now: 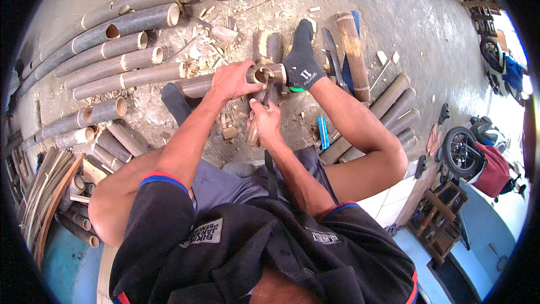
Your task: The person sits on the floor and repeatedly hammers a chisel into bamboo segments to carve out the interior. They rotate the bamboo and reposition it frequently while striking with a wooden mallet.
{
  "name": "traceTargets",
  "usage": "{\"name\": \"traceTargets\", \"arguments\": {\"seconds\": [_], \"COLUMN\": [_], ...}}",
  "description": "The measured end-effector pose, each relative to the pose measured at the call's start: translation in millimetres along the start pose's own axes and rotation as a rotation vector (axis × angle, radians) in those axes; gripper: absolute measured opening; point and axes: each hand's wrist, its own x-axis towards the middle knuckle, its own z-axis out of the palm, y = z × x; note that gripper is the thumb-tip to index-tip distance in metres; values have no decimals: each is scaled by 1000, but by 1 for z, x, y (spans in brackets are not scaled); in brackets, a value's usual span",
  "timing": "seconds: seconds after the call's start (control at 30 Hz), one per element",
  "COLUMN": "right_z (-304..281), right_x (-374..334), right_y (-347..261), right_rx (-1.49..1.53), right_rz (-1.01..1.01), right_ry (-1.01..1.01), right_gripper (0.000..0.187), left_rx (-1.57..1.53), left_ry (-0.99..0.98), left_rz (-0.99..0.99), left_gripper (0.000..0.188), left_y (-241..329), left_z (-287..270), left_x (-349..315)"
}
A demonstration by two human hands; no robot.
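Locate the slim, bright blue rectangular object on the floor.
In the head view, the blue object lies right of centre, between the person's bare right hand and bare right lower leg, close to a round brown bamboo tube.

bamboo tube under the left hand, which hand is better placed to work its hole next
Probably the right: the right hand grips a dark-bladed tool pointing at the hole, while the left hand is occupied holding the bamboo tube beside it.
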Motion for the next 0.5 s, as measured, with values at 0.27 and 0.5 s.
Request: {"name": "traceTargets", "arguments": {"seconds": [0.27, 0.5], "right_z": [-56, -72], "right_x": [26, 69], "right_y": [-52, -132], "right_rx": [-852, -1466], "right_rz": [-143, -294], "right_ry": [-219, -697], "right_gripper": [29, 40], "left_rx": [70, 113], "left_ry": [81, 182], "left_rz": [-123, -227], "left_gripper": [88, 71], "left_y": [5, 20], "left_z": [16, 21], "left_x": [2, 5]}}
